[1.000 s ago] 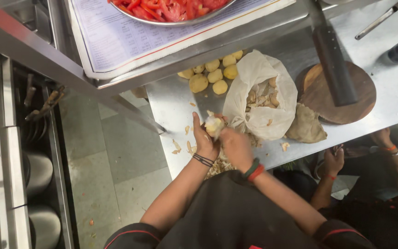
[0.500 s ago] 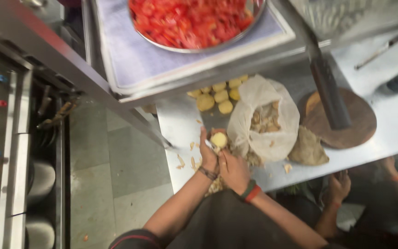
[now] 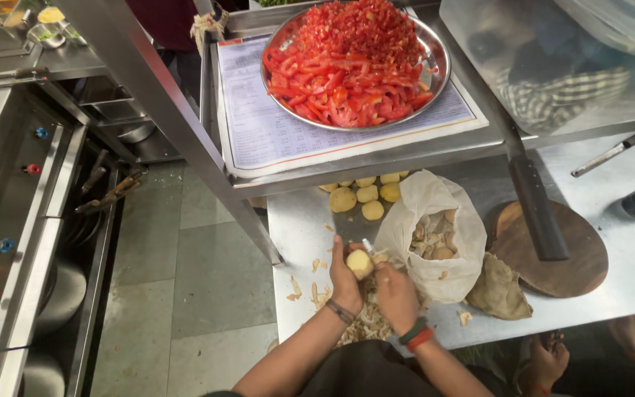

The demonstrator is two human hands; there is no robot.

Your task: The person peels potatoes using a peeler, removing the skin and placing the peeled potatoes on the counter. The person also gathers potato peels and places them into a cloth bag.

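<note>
My left hand (image 3: 345,281) grips a pale, partly peeled potato (image 3: 359,263) over the steel table (image 3: 619,272). My right hand (image 3: 396,294) is closed on a small peeler or knife (image 3: 368,246) whose light tip pokes up beside the potato. A heap of peelings (image 3: 365,323) lies under both hands. Several peeled potatoes (image 3: 365,198) rest at the back of the table. A white plastic bag (image 3: 435,235) holding unpeeled potatoes stands open just right of my hands.
A steel bowl of chopped red tomato (image 3: 354,59) sits on a paper-covered shelf above. A round wooden board (image 3: 553,254) with a large knife (image 3: 534,202) and a brown cloth (image 3: 500,290) lie to the right. A stove (image 3: 9,220) stands left. Another person's hand (image 3: 549,360) shows lower right.
The view has tilted up, showing more of the tomato bowl and shelf. Both hands stay at the table edge, turning the potato slightly while peeling.
</note>
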